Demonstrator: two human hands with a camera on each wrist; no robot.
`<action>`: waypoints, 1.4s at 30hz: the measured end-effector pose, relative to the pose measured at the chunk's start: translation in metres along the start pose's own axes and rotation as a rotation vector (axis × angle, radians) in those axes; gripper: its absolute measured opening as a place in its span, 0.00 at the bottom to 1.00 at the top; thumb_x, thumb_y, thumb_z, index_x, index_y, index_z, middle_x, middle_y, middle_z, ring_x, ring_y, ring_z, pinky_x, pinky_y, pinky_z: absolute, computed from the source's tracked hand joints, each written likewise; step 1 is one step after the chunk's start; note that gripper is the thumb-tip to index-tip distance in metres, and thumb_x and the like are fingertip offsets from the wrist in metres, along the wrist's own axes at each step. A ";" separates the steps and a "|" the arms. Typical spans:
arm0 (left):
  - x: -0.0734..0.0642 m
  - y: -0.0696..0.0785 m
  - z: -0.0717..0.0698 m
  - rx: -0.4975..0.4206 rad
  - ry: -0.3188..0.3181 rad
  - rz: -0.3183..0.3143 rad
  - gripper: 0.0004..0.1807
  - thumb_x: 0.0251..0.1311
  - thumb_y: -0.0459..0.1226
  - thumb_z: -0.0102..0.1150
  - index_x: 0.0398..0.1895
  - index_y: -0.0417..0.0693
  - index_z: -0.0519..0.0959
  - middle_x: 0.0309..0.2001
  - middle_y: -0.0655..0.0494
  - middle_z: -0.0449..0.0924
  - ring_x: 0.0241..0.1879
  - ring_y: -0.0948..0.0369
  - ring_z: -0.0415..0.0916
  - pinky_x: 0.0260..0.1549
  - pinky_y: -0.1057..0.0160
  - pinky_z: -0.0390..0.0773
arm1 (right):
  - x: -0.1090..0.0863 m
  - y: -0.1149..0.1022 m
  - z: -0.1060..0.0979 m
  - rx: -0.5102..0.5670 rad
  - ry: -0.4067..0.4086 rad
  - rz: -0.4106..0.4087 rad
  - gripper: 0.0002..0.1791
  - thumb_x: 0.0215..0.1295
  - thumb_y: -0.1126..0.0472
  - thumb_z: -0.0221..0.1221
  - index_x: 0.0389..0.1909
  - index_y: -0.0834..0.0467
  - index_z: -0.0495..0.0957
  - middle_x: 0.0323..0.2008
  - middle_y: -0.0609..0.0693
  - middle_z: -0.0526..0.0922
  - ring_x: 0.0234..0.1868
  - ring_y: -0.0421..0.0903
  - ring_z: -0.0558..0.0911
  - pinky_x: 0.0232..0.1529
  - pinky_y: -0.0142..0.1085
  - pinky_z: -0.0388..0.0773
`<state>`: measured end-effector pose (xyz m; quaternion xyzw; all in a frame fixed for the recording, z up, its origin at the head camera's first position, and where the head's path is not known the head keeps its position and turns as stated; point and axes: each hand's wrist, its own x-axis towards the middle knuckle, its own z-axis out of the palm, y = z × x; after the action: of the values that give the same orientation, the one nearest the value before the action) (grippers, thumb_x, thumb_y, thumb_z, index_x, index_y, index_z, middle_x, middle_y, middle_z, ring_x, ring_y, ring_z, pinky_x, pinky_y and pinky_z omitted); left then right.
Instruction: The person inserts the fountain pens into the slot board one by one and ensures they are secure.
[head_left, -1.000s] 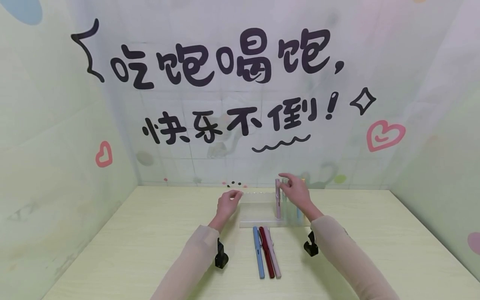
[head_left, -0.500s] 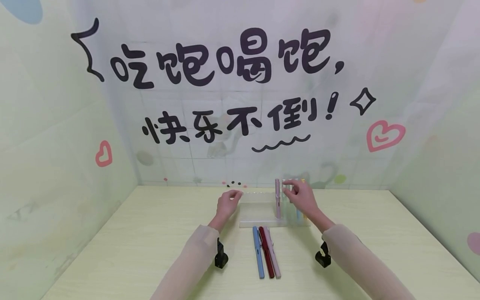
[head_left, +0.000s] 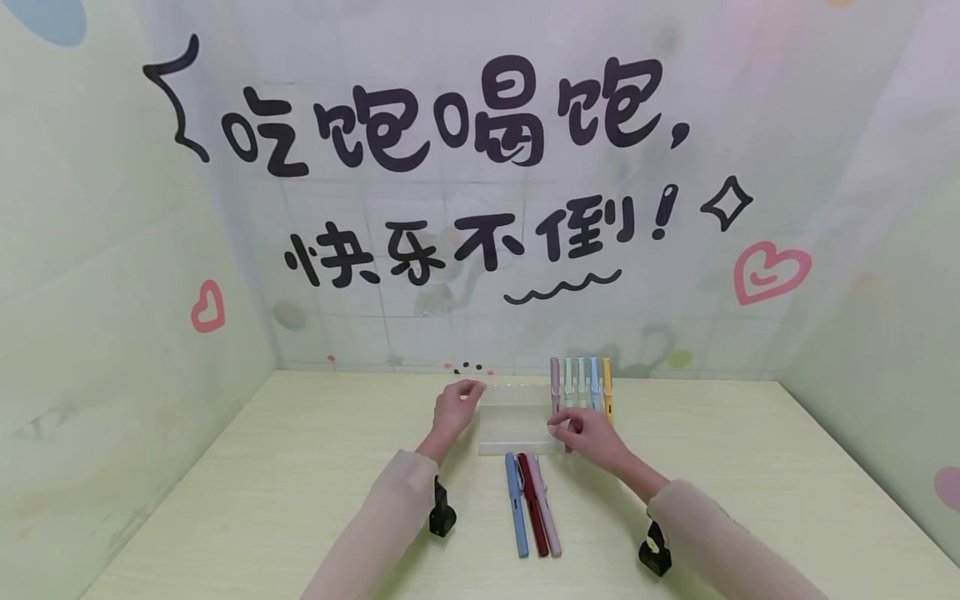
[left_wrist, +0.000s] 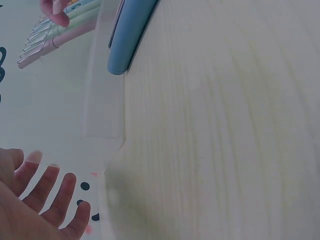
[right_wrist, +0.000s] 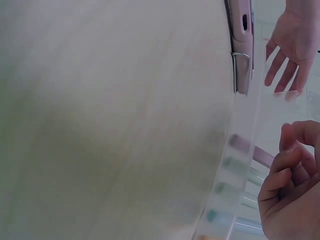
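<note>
My left hand [head_left: 455, 411] pinches the upper left corner of a clear pen rack [head_left: 513, 447], its other fingers spread behind the see-through panel in the left wrist view. Upright at the rack's right end stand a mauve pen [head_left: 555, 382], two pale green pens [head_left: 574, 379], a light blue pen [head_left: 595, 383] and a yellow pen [head_left: 607, 385]. In front of their lower halves is my right hand [head_left: 594, 436], loosely curled and holding nothing. A blue pen [head_left: 517, 504], a dark red pen [head_left: 533, 504] and a pink pen [head_left: 546, 508] lie side by side before the rack.
The pale wooden table [head_left: 262, 500] extends on both sides of the rack. A printed backdrop [head_left: 480, 333] rises close behind it, with side panels left and right.
My right hand has let go of the upright mauve pen and come down and toward me, uncovering the tops of the racked pens. My left hand stays at the rack's corner.
</note>
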<state>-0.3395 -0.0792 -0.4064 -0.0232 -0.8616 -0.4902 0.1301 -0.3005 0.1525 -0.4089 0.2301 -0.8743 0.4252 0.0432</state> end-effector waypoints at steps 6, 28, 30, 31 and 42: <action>-0.001 0.000 0.000 -0.003 0.005 0.003 0.14 0.61 0.41 0.49 0.40 0.40 0.79 0.38 0.48 0.78 0.41 0.52 0.73 0.40 0.53 0.71 | -0.005 -0.001 0.010 -0.028 -0.148 -0.019 0.07 0.58 0.64 0.55 0.34 0.64 0.77 0.16 0.48 0.75 0.16 0.46 0.73 0.13 0.29 0.64; 0.000 0.002 0.000 -0.004 -0.003 -0.020 0.15 0.61 0.41 0.49 0.40 0.40 0.78 0.38 0.49 0.77 0.42 0.52 0.72 0.41 0.53 0.70 | -0.014 -0.014 0.022 -0.170 -0.256 0.017 0.11 0.51 0.64 0.60 0.35 0.63 0.75 0.14 0.43 0.73 0.14 0.37 0.70 0.14 0.30 0.67; 0.000 0.002 0.000 0.000 -0.005 -0.020 0.15 0.61 0.42 0.49 0.40 0.40 0.78 0.38 0.49 0.77 0.42 0.52 0.72 0.41 0.53 0.70 | -0.015 -0.014 0.021 -0.173 -0.252 0.019 0.10 0.50 0.64 0.60 0.34 0.62 0.74 0.14 0.43 0.73 0.13 0.37 0.69 0.13 0.30 0.67; 0.000 0.002 0.000 0.001 -0.006 -0.019 0.15 0.61 0.42 0.49 0.40 0.40 0.78 0.38 0.49 0.77 0.42 0.52 0.72 0.41 0.53 0.70 | -0.016 -0.014 0.020 -0.175 -0.249 0.020 0.10 0.50 0.64 0.60 0.33 0.62 0.74 0.13 0.42 0.73 0.13 0.36 0.69 0.13 0.29 0.67; 0.000 0.000 0.000 0.000 -0.008 -0.014 0.15 0.61 0.41 0.49 0.41 0.40 0.78 0.39 0.48 0.77 0.42 0.51 0.72 0.41 0.53 0.70 | -0.021 -0.007 0.019 -0.081 -0.311 0.050 0.18 0.49 0.65 0.61 0.41 0.64 0.70 0.14 0.45 0.72 0.13 0.38 0.70 0.14 0.31 0.68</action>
<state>-0.3394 -0.0792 -0.4060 -0.0190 -0.8623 -0.4909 0.1230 -0.2760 0.1416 -0.4216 0.2694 -0.8922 0.3500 -0.0939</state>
